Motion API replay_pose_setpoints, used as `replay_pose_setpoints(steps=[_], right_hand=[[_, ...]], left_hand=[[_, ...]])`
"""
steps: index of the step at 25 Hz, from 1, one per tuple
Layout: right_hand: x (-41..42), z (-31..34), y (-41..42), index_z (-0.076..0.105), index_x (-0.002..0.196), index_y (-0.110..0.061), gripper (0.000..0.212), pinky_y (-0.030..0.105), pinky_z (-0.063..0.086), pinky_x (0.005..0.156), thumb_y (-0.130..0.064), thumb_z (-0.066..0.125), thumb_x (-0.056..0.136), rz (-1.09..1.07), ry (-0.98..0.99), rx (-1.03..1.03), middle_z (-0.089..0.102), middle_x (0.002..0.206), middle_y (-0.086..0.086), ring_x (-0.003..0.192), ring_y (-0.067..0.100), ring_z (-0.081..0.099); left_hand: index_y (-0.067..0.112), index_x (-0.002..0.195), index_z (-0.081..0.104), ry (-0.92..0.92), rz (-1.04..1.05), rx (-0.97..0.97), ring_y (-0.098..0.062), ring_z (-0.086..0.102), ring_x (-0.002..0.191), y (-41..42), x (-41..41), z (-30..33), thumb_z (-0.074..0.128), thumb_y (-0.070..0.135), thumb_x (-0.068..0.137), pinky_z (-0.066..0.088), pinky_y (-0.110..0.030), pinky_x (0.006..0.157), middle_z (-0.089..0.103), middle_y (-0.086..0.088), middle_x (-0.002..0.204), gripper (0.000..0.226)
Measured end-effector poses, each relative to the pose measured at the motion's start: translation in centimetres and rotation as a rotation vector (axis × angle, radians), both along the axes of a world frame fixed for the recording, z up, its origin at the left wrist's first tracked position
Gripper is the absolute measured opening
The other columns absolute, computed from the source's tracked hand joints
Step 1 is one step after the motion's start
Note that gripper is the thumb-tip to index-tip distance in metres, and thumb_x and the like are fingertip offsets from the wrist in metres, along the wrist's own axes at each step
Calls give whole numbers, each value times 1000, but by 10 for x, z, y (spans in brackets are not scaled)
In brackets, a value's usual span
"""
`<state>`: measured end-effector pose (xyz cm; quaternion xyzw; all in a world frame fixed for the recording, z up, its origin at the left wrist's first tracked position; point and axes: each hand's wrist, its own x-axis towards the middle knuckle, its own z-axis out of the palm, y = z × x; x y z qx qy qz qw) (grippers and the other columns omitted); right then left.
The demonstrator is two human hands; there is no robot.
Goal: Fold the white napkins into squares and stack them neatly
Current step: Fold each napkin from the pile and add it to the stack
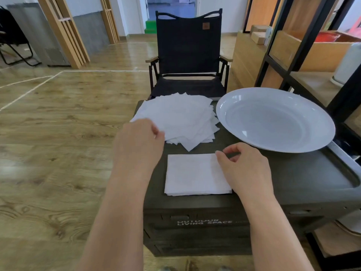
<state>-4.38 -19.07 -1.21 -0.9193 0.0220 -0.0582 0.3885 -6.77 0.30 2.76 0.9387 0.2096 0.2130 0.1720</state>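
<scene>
While left grip (139, 142) pinching napkin pile (179, 116), right grip (241, 165) loosely curled on folded napkin (192, 175).

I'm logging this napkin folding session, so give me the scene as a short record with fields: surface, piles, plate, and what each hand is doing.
surface: dark box lid, used as a table
unfolded pile: loose white napkins at the far side, edges fanned out unevenly
folded stack: squared napkins at the near edge
plate: large white plate, nothing on it, right of the unfolded pile
left hand: fingers pinching the near left edge of the unfolded pile
right hand: fingers curled at the folded stack's far right corner
</scene>
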Motion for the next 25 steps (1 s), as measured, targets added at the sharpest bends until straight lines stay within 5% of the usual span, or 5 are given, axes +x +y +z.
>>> replay_pose_setpoints(steps=[7,13,17,23,25], right_hand=[[2,1,-4,62,92,-29,12,12,31,53,-40,60,87,6,-1,71,58,73,-16,68,0,53],[4,4,-7,59,88,-32,7,12,30,52,-39,59,88,11,15,132,58,73,-17,67,0,53],[2,6,-8,59,89,-32,7,11,30,53,-38,59,89,23,5,138,57,74,-18,67,-1,53],[-1,11,-4,61,95,-34,9,7,38,52,-34,63,87,84,-65,213,60,78,-20,71,-4,56],[-3,16,0,53,112,-40,34,6,46,72,-33,68,83,203,-124,255,56,97,-27,88,-11,53]], left_hand=[[23,137,46,311,-312,152,-23,47,120,25,75,-9,59,35,85,39,-30,85,54,-4,132,55],[16,106,72,101,-327,247,-23,59,99,28,73,-12,52,24,91,41,-28,68,71,-1,103,26],[12,69,61,69,-320,194,-22,51,75,32,68,-16,51,21,95,28,-25,52,55,5,66,29],[13,94,71,-71,-161,116,-23,54,76,23,42,5,49,14,96,36,-32,58,66,-2,83,22],[16,93,68,-104,-209,140,-21,54,76,11,17,20,50,17,97,41,-34,60,64,3,82,19]])
